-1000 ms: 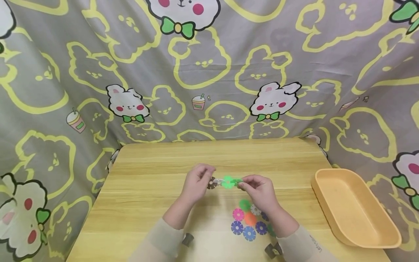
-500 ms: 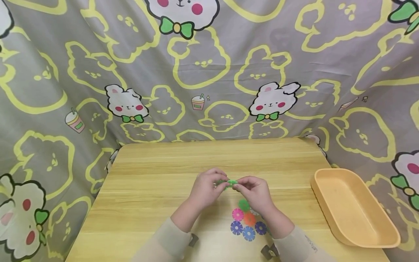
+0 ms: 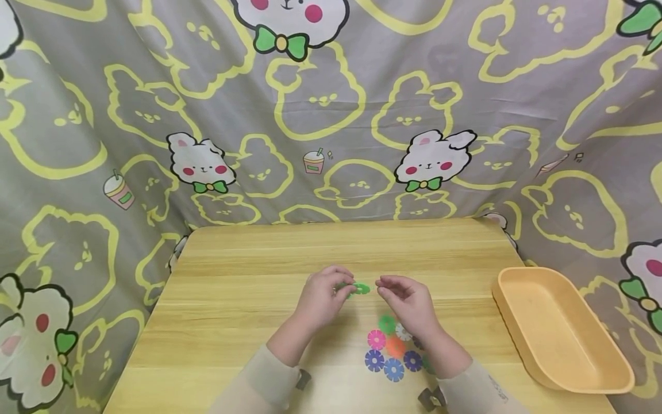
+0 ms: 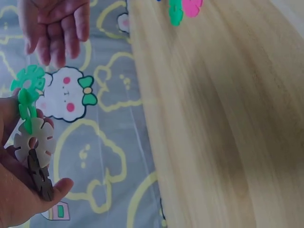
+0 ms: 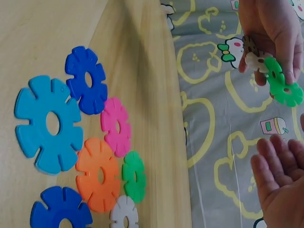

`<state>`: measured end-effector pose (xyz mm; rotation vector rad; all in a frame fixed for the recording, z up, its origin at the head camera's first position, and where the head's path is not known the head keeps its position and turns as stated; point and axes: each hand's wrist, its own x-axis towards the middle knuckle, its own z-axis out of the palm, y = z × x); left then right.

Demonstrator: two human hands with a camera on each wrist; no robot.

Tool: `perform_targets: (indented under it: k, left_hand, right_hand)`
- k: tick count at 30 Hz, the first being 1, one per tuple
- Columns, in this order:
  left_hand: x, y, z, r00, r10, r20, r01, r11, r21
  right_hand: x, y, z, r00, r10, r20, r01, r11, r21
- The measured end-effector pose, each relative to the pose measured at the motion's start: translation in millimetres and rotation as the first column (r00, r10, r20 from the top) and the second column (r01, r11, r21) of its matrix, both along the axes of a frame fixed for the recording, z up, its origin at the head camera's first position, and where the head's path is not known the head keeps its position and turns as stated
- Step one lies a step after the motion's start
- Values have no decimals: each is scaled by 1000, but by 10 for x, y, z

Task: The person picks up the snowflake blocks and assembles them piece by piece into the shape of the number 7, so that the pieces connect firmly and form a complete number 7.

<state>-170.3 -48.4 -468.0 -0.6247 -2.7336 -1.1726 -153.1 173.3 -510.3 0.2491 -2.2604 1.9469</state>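
Observation:
My left hand (image 3: 322,296) holds a short chain of notched flower-shaped plastic discs. The left wrist view shows its parts: a dark disc (image 4: 40,176) by the thumb, a white disc (image 4: 42,138), and two green ones, the end green disc (image 4: 28,80) sticking out past the fingers. They are slotted into each other at their notches. My right hand (image 3: 408,302) hovers just right of the chain, apart from it, with relaxed fingers and nothing in them. Below the hands, loose discs lie on the table, among them an orange disc (image 3: 396,346) and a pink disc (image 3: 376,339).
Several more discs surround the orange one, including a light blue disc (image 5: 50,124) and a green disc (image 5: 134,176). An orange-yellow tray (image 3: 564,328) stands at the right of the wooden table (image 3: 233,276). A patterned curtain (image 3: 320,190) hangs behind and at both sides.
My right hand, which pinched the chain's green end, has let go and drawn slightly right. My left hand has moved right along the chain and now covers more of it.

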Motion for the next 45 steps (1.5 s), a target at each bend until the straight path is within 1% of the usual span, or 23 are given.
perform_targets:
  k: [3, 6, 9, 12, 13, 15, 19, 21, 23, 25, 29, 32, 36, 40, 43, 45]
  left_hand:
    - [-12, -17, -20, 1000, 4, 23, -4, 1000, 30]
    - [-19, -29, -42, 999, 8, 39, -10, 999, 48]
    - [-21, -37, -53, 999, 6, 47, -9, 998, 64]
    - [-24, -42, -60, 999, 4, 41, -7, 997, 72]
    - [-24, -43, -60, 999, 5, 38, -7, 997, 71]
    - [-24, -44, -62, 999, 7, 32, -9, 998, 69]
    - [-22, -45, -62, 999, 12, 35, -14, 998, 68]
    - [-23, -44, -64, 999, 13, 37, -15, 997, 71]
    - [-25, -42, -69, 999, 13, 37, -16, 997, 73]
    - [-28, -41, -74, 999, 13, 37, -15, 997, 76]
    - [-31, -44, -80, 999, 12, 42, -15, 997, 75]
    - [-34, -49, -77, 999, 17, 45, -20, 998, 67]
    - [-37, -56, -74, 999, 22, 47, -25, 998, 60]
    - [-35, -58, -78, 998, 21, 53, -25, 998, 61]
    - [-35, -56, -82, 998, 21, 57, -24, 998, 59]
    - [-33, -55, -81, 998, 21, 59, -25, 998, 56]
  right_hand:
    - [10, 19, 10, 999, -20, 30, 18, 998, 63]
    - [17, 31, 17, 996, -24, 83, 8, 983, 183]
    - [26, 49, -5, 985, -20, 172, -37, 946, 322]
    - [44, 70, -55, 968, -10, 251, -99, 903, 417]
    - [50, 76, -75, 964, -5, 266, -115, 893, 435]
    - [62, 86, -121, 959, -1, 284, -133, 883, 451]
    - [75, 90, -209, 952, -1, 307, -139, 890, 434]
    - [78, 92, -256, 951, -5, 310, -138, 888, 439]
    - [81, 95, -299, 951, -12, 309, -138, 877, 460]
    - [86, 103, -340, 955, -15, 295, -142, 853, 502]
    - [101, 110, -387, 966, -1, 258, -156, 794, 587]
    - [104, 109, -428, 974, 8, 226, -154, 758, 634]
    - [99, 109, -484, 983, 12, 184, -134, 732, 668]
    - [107, 105, -495, 988, 23, 153, -124, 710, 693]
    - [117, 98, -483, 989, 30, 148, -127, 691, 711]
    - [119, 96, -473, 988, 31, 152, -132, 684, 717]
